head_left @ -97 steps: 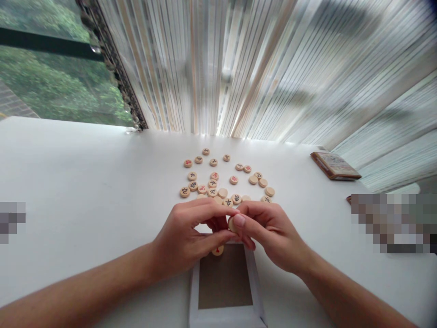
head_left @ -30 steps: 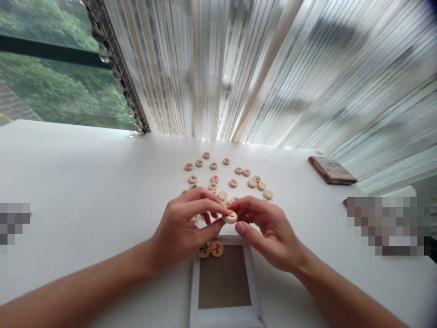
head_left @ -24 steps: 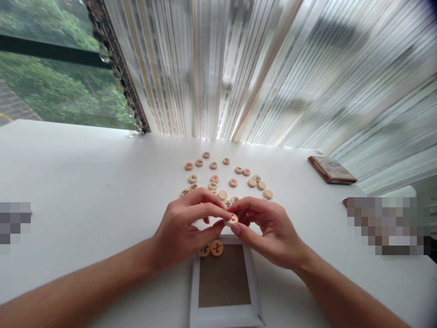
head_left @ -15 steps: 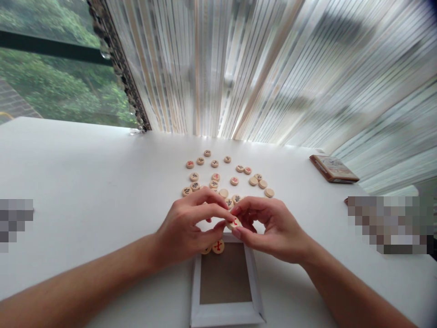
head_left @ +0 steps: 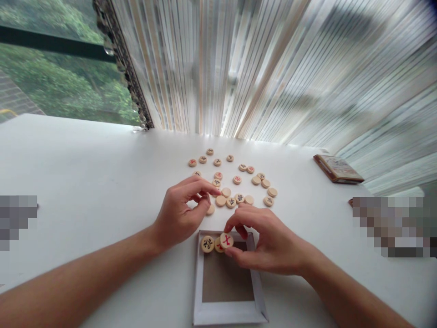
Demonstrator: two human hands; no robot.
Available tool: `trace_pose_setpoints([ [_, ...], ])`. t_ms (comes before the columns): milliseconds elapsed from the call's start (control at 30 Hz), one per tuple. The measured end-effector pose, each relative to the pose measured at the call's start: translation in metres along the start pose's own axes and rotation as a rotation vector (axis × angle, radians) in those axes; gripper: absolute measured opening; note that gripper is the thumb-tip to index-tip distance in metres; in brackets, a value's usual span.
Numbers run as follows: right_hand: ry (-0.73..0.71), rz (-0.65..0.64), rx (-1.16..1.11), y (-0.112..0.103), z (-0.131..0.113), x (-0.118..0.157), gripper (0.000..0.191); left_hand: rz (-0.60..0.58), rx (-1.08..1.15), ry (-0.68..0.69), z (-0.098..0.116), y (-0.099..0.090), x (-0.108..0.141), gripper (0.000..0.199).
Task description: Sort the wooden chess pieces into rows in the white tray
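Between the thumb and fingers of my right hand (head_left: pixel 262 239) is a round wooden xiangqi piece (head_left: pixel 226 240) with a red character, face up. It overlaps another red-marked piece (head_left: pixel 218 246) in the far left part of a shallow white box tray (head_left: pixel 228 314) with a brown bottom. Beside that one, in the corner, lies a black-marked piece (head_left: pixel 207 244). My left hand (head_left: pixel 186 212) is over the near left of the scattered pieces, index finger stretched out and thumb apart from it. A blank-side-up piece (head_left: pixel 210 209) is just by its thumb; it hides some pieces.
Several xiangqi pieces, some red or black, some blank side up, such as a red one (head_left: pixel 237 180), lie spread on the white table (head_left: pixel 85 182). A flat brown box (head_left: pixel 338 168) rests at the right. A striped string curtain (head_left: pixel 218 68) hangs behind the table.
My hands were together on one red-marked piece above the tray's far edge. Now they are apart: my right hand has brought the piece down over the tray, and the left has moved up-left.
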State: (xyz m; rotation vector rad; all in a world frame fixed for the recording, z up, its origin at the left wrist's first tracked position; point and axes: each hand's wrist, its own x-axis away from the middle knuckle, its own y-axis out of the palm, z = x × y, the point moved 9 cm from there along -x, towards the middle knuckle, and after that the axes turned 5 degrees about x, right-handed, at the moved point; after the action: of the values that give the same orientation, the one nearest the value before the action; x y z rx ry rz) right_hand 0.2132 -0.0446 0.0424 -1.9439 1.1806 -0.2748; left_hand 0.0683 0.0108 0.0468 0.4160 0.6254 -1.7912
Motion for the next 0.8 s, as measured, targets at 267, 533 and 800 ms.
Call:
trace_pose_setpoints([
  [267,-0.035,-0.037,0.053,0.008,-0.004,0.0,0.012,-0.003,-0.007,-0.01,-0.001,0.001,0.0,0.028],
  [533,-0.055,-0.059,0.09,0.013,-0.004,0.0,0.013,-0.006,-0.01,-0.008,-0.001,0.001,0.001,0.029],
  [800,-0.076,-0.071,0.114,0.015,-0.004,0.0,0.013,-0.013,-0.006,-0.003,-0.002,0.002,0.001,0.03],
])
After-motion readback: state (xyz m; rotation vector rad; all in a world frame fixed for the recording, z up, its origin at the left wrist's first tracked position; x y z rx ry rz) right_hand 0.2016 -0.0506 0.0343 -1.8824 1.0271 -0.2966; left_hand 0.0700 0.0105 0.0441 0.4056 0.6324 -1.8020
